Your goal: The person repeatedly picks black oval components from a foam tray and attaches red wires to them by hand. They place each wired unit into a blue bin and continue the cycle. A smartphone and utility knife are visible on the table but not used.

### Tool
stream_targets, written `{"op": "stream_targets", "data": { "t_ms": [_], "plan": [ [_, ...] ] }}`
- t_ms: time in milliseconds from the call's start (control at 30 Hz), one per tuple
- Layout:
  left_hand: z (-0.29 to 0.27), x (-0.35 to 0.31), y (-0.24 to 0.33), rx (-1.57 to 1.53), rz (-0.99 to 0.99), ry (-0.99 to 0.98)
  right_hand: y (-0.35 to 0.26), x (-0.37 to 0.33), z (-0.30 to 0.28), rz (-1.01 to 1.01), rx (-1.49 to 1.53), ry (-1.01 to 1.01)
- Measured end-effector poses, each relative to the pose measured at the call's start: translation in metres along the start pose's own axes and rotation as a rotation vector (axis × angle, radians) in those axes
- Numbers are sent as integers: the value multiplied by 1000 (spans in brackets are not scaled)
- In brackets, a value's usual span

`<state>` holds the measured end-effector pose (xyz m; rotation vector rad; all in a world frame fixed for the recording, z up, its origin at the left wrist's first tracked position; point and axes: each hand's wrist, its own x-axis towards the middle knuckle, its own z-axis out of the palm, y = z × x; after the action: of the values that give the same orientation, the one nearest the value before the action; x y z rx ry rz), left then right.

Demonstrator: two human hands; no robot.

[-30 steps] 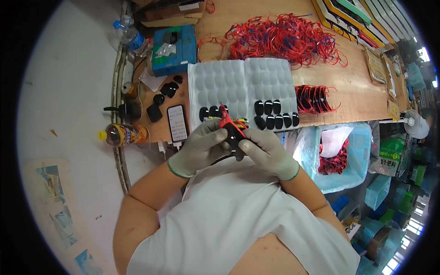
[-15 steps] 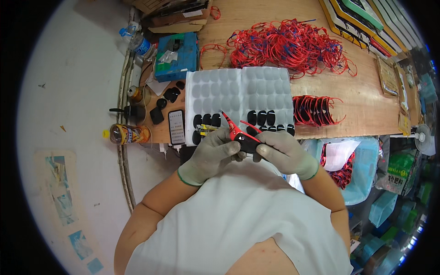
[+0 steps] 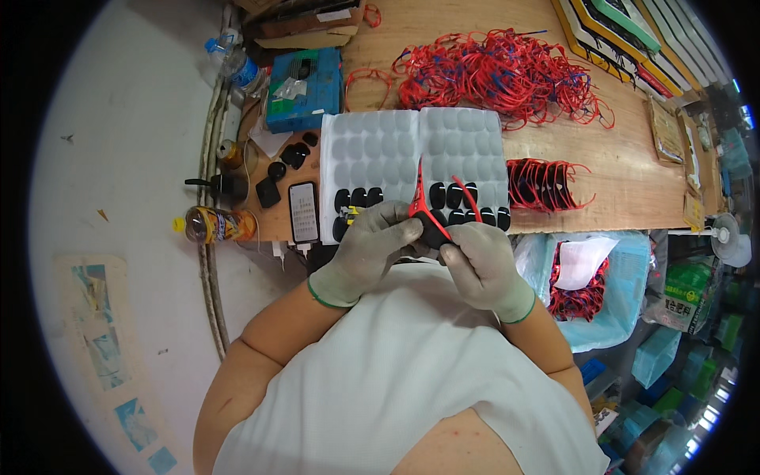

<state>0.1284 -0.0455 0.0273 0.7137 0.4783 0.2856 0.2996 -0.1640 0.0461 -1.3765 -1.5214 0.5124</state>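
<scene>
Wooden tabletop (image 3: 617, 186) fills the upper view, cluttered with parts. Just above its near edge, both gloved hands hold a red glasses frame (image 3: 427, 207) with a dark lens: the left hand (image 3: 372, 245) has its fingers clenched on the lens side, the right hand (image 3: 479, 257) pinches the frame from below. This looks like the fitting step, calling next for firm, even pressure. Behind lies a grey moulded tray (image 3: 396, 150) holding black lenses (image 3: 455, 194), then finished frames (image 3: 546, 184) and a red frame pile (image 3: 499, 75).
</scene>
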Motion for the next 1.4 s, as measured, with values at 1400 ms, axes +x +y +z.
{"op": "stream_targets", "data": {
  "t_ms": [1400],
  "plan": [
    [-1, -37, 16, 196, 105, 43, -17, -11, 37, 429, 510, -74]
  ]
}}
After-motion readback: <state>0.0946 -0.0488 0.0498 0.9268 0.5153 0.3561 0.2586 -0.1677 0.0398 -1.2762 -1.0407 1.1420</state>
